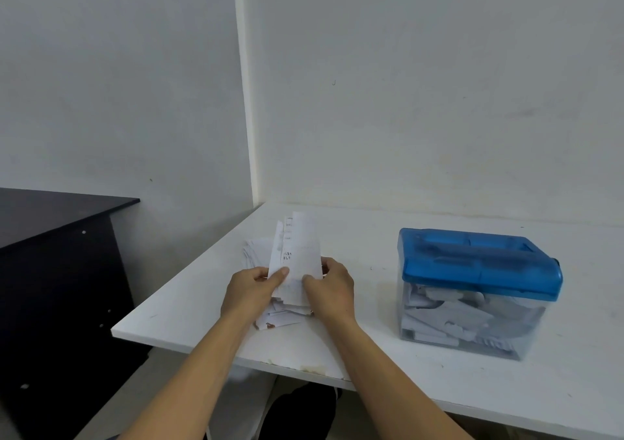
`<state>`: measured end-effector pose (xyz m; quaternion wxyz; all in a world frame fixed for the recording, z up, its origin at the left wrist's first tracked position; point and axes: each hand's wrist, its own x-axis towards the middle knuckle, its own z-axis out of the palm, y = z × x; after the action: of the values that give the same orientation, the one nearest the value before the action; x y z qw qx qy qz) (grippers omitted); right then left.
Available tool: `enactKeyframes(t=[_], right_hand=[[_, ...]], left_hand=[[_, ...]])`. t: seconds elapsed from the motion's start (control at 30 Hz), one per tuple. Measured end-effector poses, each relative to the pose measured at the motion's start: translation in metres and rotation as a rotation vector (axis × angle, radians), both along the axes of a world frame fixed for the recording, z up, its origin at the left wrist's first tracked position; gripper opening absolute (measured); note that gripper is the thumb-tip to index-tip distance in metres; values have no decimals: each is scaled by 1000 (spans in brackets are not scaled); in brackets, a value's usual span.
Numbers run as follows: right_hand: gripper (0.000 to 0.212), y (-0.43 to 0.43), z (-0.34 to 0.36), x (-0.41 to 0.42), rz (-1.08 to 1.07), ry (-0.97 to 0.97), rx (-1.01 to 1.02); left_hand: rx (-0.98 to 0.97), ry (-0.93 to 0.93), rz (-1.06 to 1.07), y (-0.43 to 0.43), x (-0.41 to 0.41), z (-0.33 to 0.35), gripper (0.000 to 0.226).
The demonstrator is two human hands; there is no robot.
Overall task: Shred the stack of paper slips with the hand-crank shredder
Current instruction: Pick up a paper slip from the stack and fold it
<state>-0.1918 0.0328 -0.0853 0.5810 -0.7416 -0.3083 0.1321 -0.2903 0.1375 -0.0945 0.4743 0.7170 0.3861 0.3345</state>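
Two bare hands hold a few paper slips upright between them. The left hand (251, 287) pinches the slips (299, 250) at their lower left edge, thumb on the front. The right hand (332, 287) pinches the lower right edge, fingers curled round it. Both grips are closed on the paper. Directly under the hands, the rest of the stack (282, 318) lies loosely fanned on the white table (439, 385), near its left front corner. Well apart to the right stands the shredder (479, 291), a blue lid (479, 257) on a clear bin (472, 321) that holds pale paper pieces.

The step in hand looks like picking off a small batch to feed. Too many slips taken together could jam the cutters. The held slips are uneven at their tops, so they could enter crooked and fold. Lifting them might drag loose slips off the stack toward the nearby table edge. The bin looks well filled, so shreds could back up under the lid.

The crank cannot be picked out, though a dark bit at the lid's right end may be part of it. The feed slot blurs into the lid's ridges. Handwriting on one slip is too small to read, and the held slips cannot be counted. The hands hide the middle of the stack. A dark desk (57, 237) stands left of the table, cut off by the frame
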Motion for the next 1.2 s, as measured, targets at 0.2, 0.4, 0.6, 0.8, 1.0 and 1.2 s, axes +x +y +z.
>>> enactKeyframes(t=[0.2, 0.4, 0.6, 0.8, 1.0, 1.2], right_hand=[[36, -3, 1, 0, -4, -5, 6], [39, -5, 3, 1, -2, 13, 14], [37, -3, 2, 0, 48, 7, -14], [40, -1, 3, -3, 92, 4, -64], [44, -3, 1, -2, 98, -6, -40], [44, -7, 1, 1, 46, 57, 48]], left_hand=[[51, 74, 34, 3, 0, -4, 40], [84, 102, 64, -1, -1, -3, 37], [89, 67, 53, 0, -2, -6, 26], [100, 41, 112, -2, 0, -7, 20], [155, 97, 240, -6, 3, -10, 12], [256, 332, 292, -7, 3, -12, 23]])
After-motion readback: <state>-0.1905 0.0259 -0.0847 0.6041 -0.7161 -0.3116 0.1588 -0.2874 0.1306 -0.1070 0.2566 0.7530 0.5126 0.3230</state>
